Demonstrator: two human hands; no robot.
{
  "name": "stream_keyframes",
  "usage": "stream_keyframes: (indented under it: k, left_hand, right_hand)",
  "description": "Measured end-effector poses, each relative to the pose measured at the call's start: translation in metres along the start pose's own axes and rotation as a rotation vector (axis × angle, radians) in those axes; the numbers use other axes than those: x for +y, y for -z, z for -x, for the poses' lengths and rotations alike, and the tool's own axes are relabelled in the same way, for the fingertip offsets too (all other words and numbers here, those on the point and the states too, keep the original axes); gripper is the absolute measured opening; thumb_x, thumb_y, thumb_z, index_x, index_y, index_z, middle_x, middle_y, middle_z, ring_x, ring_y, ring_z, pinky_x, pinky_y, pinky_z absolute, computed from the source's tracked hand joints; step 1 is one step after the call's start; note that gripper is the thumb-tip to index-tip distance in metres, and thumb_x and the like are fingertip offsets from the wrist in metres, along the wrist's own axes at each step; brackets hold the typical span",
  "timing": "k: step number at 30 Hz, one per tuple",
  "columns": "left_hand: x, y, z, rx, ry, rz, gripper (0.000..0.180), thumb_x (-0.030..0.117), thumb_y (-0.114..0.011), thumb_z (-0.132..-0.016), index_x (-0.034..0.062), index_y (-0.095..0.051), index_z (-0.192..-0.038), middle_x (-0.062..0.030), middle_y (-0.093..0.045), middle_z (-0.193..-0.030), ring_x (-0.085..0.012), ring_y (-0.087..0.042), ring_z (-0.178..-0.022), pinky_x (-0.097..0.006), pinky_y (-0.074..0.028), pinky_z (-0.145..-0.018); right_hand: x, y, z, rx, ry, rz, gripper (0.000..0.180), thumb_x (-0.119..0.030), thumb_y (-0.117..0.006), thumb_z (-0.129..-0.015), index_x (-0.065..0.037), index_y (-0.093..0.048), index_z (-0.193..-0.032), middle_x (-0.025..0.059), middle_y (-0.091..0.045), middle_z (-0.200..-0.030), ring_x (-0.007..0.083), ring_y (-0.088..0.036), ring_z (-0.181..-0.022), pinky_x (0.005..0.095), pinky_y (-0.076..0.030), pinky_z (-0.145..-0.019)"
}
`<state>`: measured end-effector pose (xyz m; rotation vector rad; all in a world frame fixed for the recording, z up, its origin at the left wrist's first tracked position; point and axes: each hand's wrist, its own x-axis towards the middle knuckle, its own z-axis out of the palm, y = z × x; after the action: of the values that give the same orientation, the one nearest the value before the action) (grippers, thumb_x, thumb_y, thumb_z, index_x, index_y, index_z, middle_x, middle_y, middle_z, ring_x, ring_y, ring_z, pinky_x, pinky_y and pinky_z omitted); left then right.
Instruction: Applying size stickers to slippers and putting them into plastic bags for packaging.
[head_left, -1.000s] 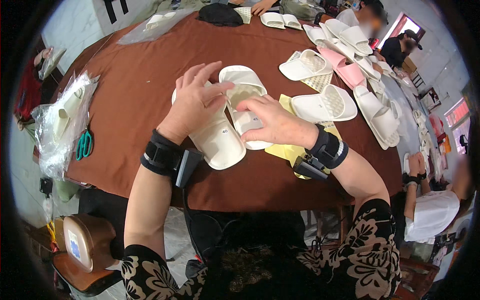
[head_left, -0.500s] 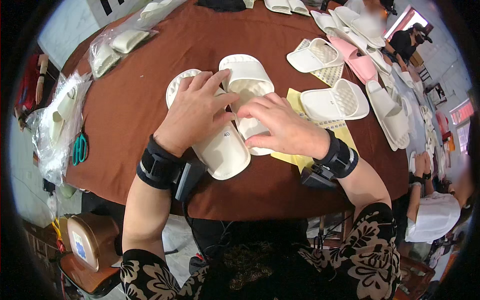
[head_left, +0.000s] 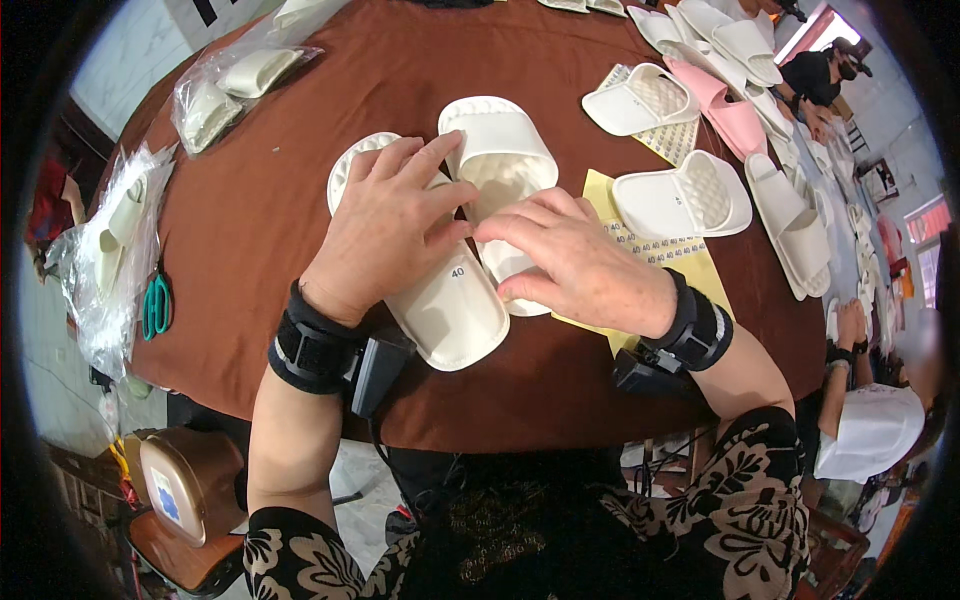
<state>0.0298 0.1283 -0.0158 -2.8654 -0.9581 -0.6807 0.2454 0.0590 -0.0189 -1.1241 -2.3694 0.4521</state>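
Two white slippers lie side by side on the brown cloth. My left hand (head_left: 385,215) rests over the left slipper (head_left: 455,315), covering its strap. Its fingers are spread, with the tips by the strap of the right slipper (head_left: 500,145). A small dark number mark shows on the left slipper's insole. My right hand (head_left: 585,255) bends over the heel half of the right slipper, thumb at one edge and fingertips at the other. Those fingers hide part of the insole, so any sticker beneath cannot be seen. Both wrists wear black straps with small boxes.
Yellow sticker sheets (head_left: 690,262) lie under a white slipper (head_left: 680,200) at right. More white slippers and a pink slipper (head_left: 715,105) crowd the table's right side. Bagged slippers (head_left: 125,225) and green-handled scissors (head_left: 156,305) lie at left. Other people sit at far right.
The whole view has shifted slightly. Both hands keep nearly the same place on the slippers; my right hand sits a little lower and farther right.
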Motion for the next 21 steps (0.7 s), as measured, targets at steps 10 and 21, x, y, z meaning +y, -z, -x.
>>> stream_keyframes:
  k: [10,21]
  left_hand:
    - [-0.002,0.001,0.002,0.001,-0.003,0.003,0.026,0.024,-0.072,-0.076,0.0197,-0.069,-0.102,-0.0066,-0.050,-0.137,-0.0320,-0.045,-0.124,-0.049,-0.032,-0.103]
    - [-0.002,0.002,0.004,-0.006,0.000,0.017,0.023,0.024,-0.071,-0.077,0.0197,-0.069,-0.100,-0.0069,-0.051,-0.136,-0.0326,-0.046,-0.124,-0.048,-0.033,-0.103]
  right_hand:
    - [0.000,0.006,-0.002,-0.061,-0.002,-0.032,0.042,-0.017,-0.069,-0.078,-0.011,-0.056,-0.117,0.0051,-0.060,-0.115,0.0296,-0.046,-0.112,0.0429,-0.034,-0.095]
    - [0.003,0.012,-0.004,-0.089,-0.036,-0.085,0.041,-0.012,-0.066,-0.078,-0.009,-0.056,-0.118,0.0071,-0.061,-0.112,0.0303,-0.048,-0.110,0.0420,-0.035,-0.098]
